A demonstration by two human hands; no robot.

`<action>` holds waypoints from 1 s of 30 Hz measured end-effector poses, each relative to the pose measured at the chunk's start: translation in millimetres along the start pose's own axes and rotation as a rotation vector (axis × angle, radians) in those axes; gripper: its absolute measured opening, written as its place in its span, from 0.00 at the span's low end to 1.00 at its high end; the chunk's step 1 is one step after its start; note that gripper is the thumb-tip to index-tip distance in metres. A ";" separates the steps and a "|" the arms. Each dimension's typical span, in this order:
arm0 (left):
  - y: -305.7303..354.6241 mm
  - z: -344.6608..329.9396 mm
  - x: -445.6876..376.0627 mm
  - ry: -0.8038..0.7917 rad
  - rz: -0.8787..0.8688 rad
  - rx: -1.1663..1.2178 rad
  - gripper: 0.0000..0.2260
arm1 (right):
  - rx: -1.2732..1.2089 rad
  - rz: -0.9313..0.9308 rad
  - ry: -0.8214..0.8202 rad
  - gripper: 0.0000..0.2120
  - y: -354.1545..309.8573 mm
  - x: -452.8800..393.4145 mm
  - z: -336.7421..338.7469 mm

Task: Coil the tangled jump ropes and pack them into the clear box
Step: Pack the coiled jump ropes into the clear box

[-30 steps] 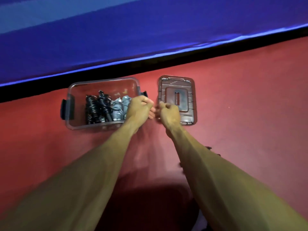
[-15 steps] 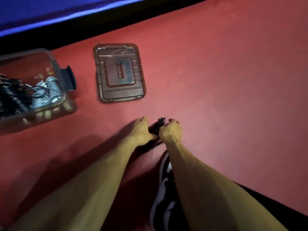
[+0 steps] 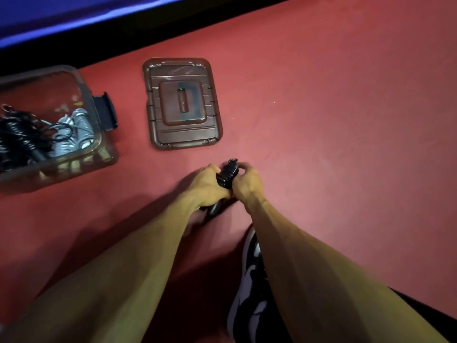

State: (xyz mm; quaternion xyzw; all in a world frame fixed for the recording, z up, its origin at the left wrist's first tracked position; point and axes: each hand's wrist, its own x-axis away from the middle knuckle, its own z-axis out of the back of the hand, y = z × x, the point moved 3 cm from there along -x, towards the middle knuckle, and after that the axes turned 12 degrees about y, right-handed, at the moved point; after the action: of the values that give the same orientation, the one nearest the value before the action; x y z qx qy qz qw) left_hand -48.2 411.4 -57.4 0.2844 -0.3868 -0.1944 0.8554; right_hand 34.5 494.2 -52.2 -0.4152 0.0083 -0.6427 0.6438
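A black coiled jump rope point(image 3: 228, 175) sits between my two hands, low over the red floor mat. My left hand point(image 3: 207, 185) grips its lower part and my right hand point(image 3: 246, 183) holds its right side, fingers curled round the coil. The clear box point(image 3: 99, 144) stands at the left edge, open, with black coiled ropes point(image 3: 17, 142) and a grey coiled rope point(image 3: 74, 134) inside. The box's lid point(image 3: 183, 102) lies flat on the mat to the right of the box.
A black latch point(image 3: 106, 111) sticks out from the box's right end. My black-and-white shoe point(image 3: 249, 293) rests on the mat below my right forearm. A blue padded wall with a black base point(image 3: 123, 33) runs along the top.
My hands left the box and lid, came down toward me and took hold of a black coiled rope on the mat. The view shifted right, so the box now sits at the left edge.
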 end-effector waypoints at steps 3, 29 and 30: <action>13.4 46.5 -1.2 0.153 0.001 0.133 0.21 | -0.064 0.060 -0.017 0.14 -31.0 2.8 -10.7; -137.1 313.5 23.2 0.691 0.175 0.601 0.20 | -0.087 0.481 -0.144 0.11 -248.8 151.4 -188.6; -138.4 313.0 20.9 0.646 0.179 0.610 0.19 | -0.054 0.493 -0.130 0.13 -249.5 152.4 -187.1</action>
State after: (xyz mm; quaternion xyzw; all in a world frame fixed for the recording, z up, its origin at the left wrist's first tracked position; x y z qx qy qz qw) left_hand -292.4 189.0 34.7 0.5352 -0.1626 0.1018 0.8226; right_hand -245.6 311.7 41.0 -0.4582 0.0851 -0.4379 0.7688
